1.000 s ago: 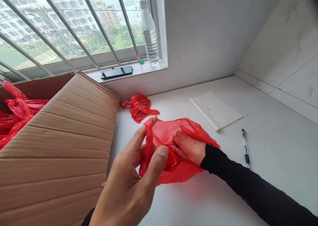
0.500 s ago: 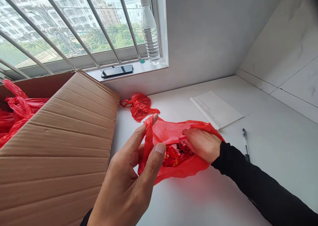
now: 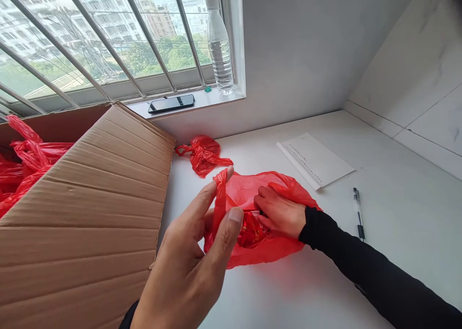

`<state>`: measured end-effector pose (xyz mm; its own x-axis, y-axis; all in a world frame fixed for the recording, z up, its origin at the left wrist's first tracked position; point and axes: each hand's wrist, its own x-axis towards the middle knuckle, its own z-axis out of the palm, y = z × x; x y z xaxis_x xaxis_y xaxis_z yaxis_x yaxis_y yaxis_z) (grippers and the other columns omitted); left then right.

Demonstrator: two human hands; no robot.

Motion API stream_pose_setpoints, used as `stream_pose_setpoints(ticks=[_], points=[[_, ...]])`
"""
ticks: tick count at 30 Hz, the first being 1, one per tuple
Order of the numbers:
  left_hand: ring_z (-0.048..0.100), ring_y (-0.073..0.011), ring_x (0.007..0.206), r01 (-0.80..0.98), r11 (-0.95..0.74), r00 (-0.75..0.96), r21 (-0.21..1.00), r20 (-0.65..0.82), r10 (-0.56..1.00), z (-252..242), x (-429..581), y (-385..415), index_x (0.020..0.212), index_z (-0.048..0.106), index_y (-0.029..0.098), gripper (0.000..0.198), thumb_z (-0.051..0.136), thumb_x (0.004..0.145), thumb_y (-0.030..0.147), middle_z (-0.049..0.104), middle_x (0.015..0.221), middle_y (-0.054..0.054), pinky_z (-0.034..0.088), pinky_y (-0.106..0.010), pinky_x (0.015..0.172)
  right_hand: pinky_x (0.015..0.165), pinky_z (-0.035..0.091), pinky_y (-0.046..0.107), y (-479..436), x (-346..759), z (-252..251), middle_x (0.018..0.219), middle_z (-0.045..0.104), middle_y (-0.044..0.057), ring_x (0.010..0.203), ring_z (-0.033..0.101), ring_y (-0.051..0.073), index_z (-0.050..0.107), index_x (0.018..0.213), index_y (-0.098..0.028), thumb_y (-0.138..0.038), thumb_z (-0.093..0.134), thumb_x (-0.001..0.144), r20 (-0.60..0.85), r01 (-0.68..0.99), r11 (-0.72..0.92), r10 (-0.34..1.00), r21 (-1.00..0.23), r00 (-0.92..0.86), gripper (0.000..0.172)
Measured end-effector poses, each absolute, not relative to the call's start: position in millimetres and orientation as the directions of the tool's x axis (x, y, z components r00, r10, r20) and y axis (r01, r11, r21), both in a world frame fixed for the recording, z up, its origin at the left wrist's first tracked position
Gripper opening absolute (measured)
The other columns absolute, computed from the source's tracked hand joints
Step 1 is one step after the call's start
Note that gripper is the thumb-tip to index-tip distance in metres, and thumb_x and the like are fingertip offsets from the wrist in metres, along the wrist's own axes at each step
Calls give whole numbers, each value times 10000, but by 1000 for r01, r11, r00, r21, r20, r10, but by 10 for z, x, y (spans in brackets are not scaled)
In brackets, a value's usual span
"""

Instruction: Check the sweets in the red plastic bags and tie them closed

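A red plastic bag lies open on the white table. My left hand pinches one handle of the bag between thumb and fingers and holds the mouth up. My right hand, in a black sleeve, reaches into the bag's mouth, its fingers curled on red printed items inside. What the fingers hold is partly hidden by the plastic.
A large cardboard box with several red bags stands at left. A second red bag lies behind. A paper sheet and a pen lie at right. A phone and a water bottle sit on the windowsill.
My right hand drew back toward the bag's rim half a second ago and has now pushed back inside. My left hand has kept the handle raised.
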<state>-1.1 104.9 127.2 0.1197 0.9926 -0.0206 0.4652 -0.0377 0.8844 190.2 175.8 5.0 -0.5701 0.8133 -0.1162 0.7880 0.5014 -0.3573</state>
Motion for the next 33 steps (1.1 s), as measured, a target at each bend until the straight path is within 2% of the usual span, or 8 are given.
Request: stream_pose_setpoints(ticks=[9,13,16,20,23,25,28,33], points=[[353,-96,480,389,38,27,920,-53,998,1329,97,1026,1419,544,325,520,623,921,450,398,572,69,356,-164,395,770,452,314,1608,1983,349,992,640,63,885,585,196,543,1117,-176,-212,515,970,-40,726,459,832,-512,-554,153],[330,-103,490,368,73,-7,927,-76,997,1358,143,1019,1392,568,297,527,641,901,475,401,566,69,350,-173,397,765,462,330,1548,1972,549,1022,643,62,930,592,208,579,1117,-196,-260,487,1005,81,736,461,868,-495,-490,159],[328,-107,507,363,79,-11,928,-80,997,1350,142,1020,1379,572,295,528,642,897,499,406,574,68,346,-178,410,756,455,339,1544,1952,613,1011,625,68,928,578,216,625,1050,-202,-160,479,980,115,796,447,890,-409,-441,168],[353,-104,531,371,78,-9,925,-81,997,1336,135,1008,1375,566,326,503,630,911,507,424,601,64,362,-173,435,651,394,321,1580,1961,560,979,610,76,902,563,223,650,941,-195,-42,473,915,50,872,408,911,-271,-410,235],[369,-103,525,377,70,15,924,-81,997,1329,125,997,1371,569,332,474,616,927,490,453,605,58,378,-172,442,590,322,327,1578,2008,477,921,618,76,850,564,230,646,891,-194,-79,542,882,-99,883,427,887,-196,-451,155],[405,-110,533,379,53,51,924,-78,996,1312,102,996,1351,585,324,452,635,921,452,506,630,47,403,-176,444,605,321,334,1549,2031,437,899,633,66,833,569,233,650,908,-203,-153,594,881,-170,860,468,848,-204,-502,81],[459,-122,544,411,1,139,912,-64,988,1265,43,1003,1304,617,321,404,662,907,382,553,652,38,447,-185,454,668,363,339,1501,2005,418,900,651,61,856,583,234,660,893,-210,-238,646,882,-170,829,507,818,-235,-549,33],[406,-112,479,436,-10,132,900,-53,990,1229,3,1020,1282,628,312,380,654,911,394,471,586,52,401,-183,395,798,418,376,1493,1865,385,903,673,96,886,611,256,685,814,-171,-407,611,947,-222,816,519,790,-257,-572,281]])
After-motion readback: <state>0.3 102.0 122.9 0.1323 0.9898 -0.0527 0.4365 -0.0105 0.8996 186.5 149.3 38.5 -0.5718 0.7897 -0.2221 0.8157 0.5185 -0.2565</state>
